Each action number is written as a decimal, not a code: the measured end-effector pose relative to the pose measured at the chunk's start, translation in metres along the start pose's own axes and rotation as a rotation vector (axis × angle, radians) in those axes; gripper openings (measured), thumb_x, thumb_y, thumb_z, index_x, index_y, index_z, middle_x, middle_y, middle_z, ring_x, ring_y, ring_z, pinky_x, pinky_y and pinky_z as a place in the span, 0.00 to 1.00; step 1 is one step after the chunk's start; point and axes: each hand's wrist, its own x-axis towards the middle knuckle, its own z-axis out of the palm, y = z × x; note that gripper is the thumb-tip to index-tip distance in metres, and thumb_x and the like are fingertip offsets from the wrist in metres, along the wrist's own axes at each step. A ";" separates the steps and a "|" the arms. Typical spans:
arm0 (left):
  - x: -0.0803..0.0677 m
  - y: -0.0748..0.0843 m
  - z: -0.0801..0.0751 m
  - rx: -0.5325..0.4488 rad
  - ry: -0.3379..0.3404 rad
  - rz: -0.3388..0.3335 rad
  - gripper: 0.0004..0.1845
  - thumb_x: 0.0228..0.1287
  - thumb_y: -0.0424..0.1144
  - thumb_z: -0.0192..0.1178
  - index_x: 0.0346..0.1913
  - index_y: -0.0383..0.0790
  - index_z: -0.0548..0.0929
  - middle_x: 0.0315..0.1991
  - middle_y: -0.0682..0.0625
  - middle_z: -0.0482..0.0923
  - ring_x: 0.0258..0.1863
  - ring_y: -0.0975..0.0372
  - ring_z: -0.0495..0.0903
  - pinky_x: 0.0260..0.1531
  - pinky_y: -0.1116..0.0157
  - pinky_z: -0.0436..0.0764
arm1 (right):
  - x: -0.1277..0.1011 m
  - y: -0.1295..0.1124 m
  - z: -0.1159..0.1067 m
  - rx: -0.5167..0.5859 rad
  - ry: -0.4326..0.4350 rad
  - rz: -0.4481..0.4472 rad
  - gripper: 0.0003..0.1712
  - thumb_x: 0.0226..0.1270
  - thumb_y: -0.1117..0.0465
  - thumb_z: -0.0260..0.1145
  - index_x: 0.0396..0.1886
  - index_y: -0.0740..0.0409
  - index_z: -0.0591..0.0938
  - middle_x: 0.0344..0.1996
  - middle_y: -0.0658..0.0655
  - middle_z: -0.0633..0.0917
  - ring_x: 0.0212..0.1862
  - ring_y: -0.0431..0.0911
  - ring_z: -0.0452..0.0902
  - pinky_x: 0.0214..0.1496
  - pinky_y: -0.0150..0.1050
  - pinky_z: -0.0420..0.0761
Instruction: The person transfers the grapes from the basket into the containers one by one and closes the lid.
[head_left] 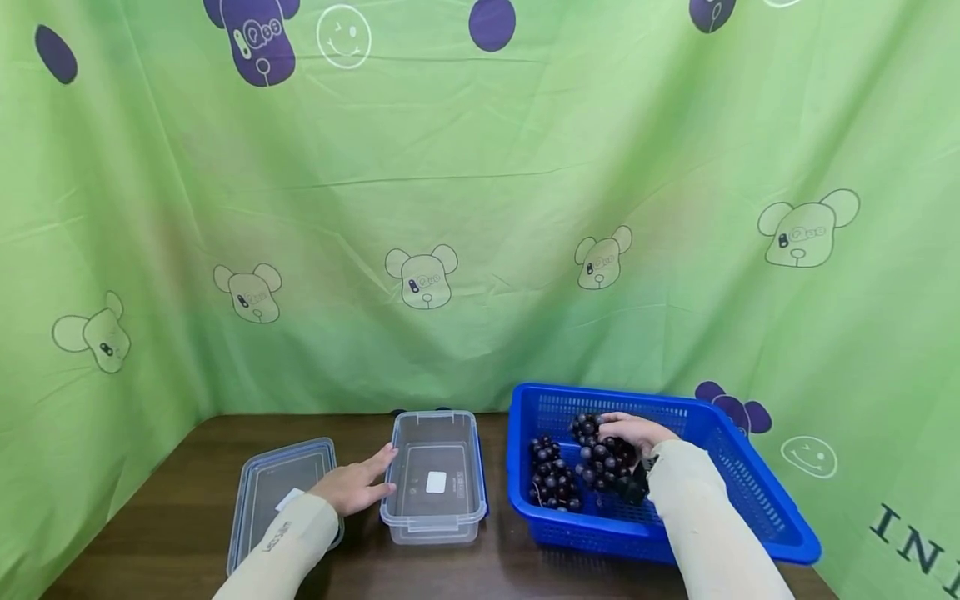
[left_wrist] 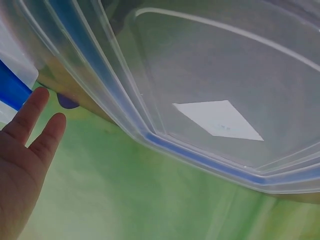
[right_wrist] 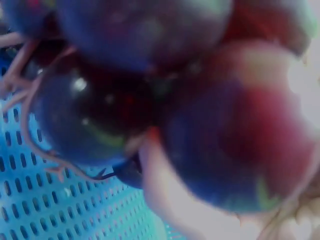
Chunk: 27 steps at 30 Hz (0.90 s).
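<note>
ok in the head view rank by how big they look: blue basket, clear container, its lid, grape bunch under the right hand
1. blue basket
2. and 3. lid and clear container, too alike to rank
4. grape bunch

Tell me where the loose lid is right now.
In the head view the lid lies flat on the table's left side, left of the clear container, partly under the left hand.

Dark purple grapes fill most of the right wrist view, very close and blurred, joined by thin pinkish stems. Behind them, at lower left, shows the perforated blue basket. A pale fingertip lies under the grapes, touching them.
</note>
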 end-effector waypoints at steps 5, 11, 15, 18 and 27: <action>0.001 -0.001 -0.001 0.008 0.011 0.006 0.33 0.69 0.51 0.51 0.71 0.34 0.63 0.71 0.41 0.59 0.60 0.42 0.72 0.55 0.44 0.70 | -0.049 -0.056 0.022 0.076 0.057 0.066 0.41 0.59 0.60 0.53 0.69 0.71 0.49 0.56 0.78 0.63 0.44 0.59 0.72 0.38 0.53 0.79; 0.000 0.001 0.000 0.008 0.002 -0.003 0.33 0.69 0.50 0.51 0.71 0.35 0.63 0.72 0.42 0.58 0.60 0.43 0.71 0.56 0.44 0.70 | -0.050 -0.071 0.026 0.270 0.051 0.073 0.43 0.59 0.61 0.54 0.72 0.63 0.48 0.43 0.61 0.74 0.34 0.48 0.77 0.34 0.42 0.81; 0.000 0.002 0.001 -0.004 -0.003 -0.016 0.34 0.69 0.50 0.51 0.71 0.35 0.62 0.72 0.42 0.58 0.61 0.43 0.70 0.57 0.44 0.69 | -0.050 -0.082 0.032 0.355 0.058 0.054 0.42 0.58 0.63 0.55 0.72 0.60 0.50 0.39 0.57 0.75 0.32 0.46 0.77 0.32 0.39 0.80; 0.000 0.001 0.002 -0.012 -0.005 -0.020 0.34 0.69 0.50 0.51 0.72 0.35 0.62 0.72 0.42 0.57 0.61 0.43 0.70 0.57 0.44 0.69 | -0.049 -0.090 0.038 0.409 0.059 0.037 0.41 0.60 0.64 0.55 0.72 0.59 0.51 0.37 0.56 0.75 0.31 0.45 0.77 0.30 0.36 0.79; 0.001 -0.001 0.003 -0.006 0.000 -0.021 0.34 0.69 0.51 0.50 0.72 0.36 0.62 0.72 0.42 0.57 0.62 0.44 0.70 0.57 0.45 0.69 | -0.041 -0.111 0.060 0.501 0.045 0.005 0.40 0.59 0.66 0.53 0.72 0.56 0.52 0.41 0.58 0.74 0.32 0.46 0.78 0.33 0.40 0.81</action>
